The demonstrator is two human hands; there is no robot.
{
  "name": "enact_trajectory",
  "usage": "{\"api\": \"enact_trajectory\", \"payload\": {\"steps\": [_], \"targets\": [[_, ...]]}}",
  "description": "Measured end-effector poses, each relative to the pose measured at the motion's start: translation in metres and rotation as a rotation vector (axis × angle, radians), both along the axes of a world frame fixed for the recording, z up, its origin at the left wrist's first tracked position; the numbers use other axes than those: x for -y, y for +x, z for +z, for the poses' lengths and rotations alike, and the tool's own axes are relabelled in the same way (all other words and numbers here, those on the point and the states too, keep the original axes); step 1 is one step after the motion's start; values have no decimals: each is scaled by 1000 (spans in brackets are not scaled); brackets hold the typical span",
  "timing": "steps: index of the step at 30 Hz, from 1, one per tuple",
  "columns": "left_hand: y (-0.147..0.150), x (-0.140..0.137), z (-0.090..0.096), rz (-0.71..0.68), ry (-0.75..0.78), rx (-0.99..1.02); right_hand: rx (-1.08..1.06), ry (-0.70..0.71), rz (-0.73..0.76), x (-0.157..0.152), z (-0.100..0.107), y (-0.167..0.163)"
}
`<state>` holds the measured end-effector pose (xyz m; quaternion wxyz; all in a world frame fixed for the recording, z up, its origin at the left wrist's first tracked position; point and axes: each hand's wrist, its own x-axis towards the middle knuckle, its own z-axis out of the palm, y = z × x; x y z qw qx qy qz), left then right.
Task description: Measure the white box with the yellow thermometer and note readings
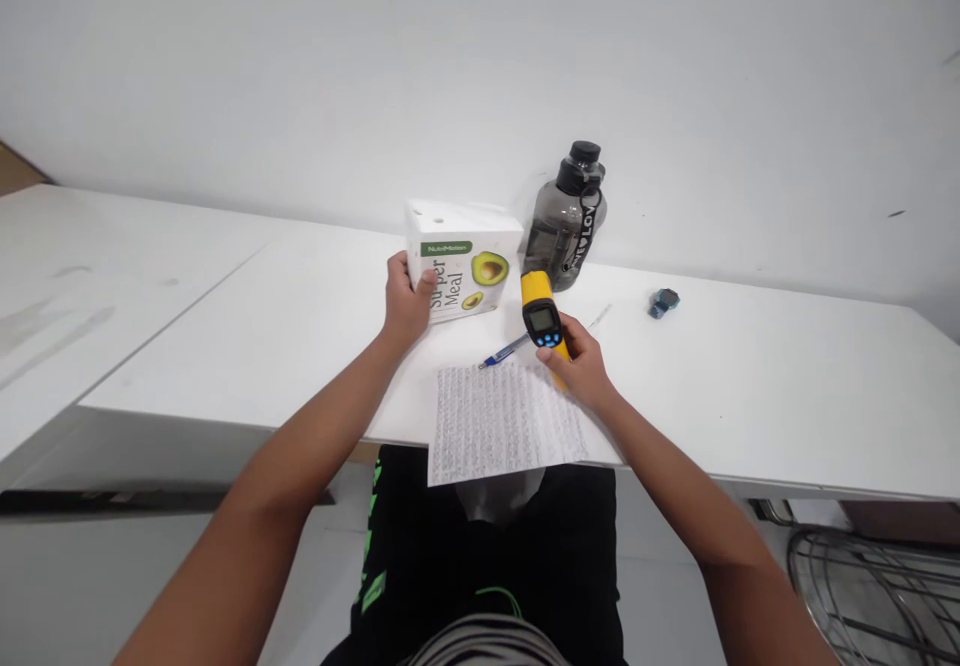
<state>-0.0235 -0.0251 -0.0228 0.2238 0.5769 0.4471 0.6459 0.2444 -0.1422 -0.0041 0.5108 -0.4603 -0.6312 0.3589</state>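
My left hand (409, 298) grips the left side of a white box (463, 231) printed "NutriMotion Super Meal" with avocado pictures. The box stands on the white table, slightly turned. In my right hand (587, 361) is a yellow and black infrared thermometer (541, 316), its small screen and blue buttons facing me. My right thumb lies by the buttons. Below both hands, a sheet of paper covered in writing (499, 421) hangs a little over the table's front edge. A blue pen (504, 350) lies at its top edge, partly hidden behind the thermometer.
A dark translucent water bottle (551, 231) with a black lid and strap stands behind the thermometer, near the wall. A digital watch (664, 302) lies farther right on the table (757, 376). At lower right, below table height, is a black wire rack (862, 586).
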Motion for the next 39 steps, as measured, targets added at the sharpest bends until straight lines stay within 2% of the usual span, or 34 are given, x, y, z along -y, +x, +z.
{"api": "enact_trajectory", "payload": {"steps": [4,7,13,17,30,39], "targets": [[-1,-5,-3,64,-17,2,-51,-1,-36,-1,3,2],[0,-7,-6,37,-33,-34,-38,21,-76,-1,3,4],[3,-10,-8,-18,-158,-28,-33,68,-169,-2,0,6],[4,-8,-6,-28,-174,-14,-7,83,-203,-2,0,6],[7,-6,-2,-27,-195,-29,35,191,-171,-2,4,5],[6,-5,-2,-53,-199,-44,113,177,-219,-2,10,9]]}}
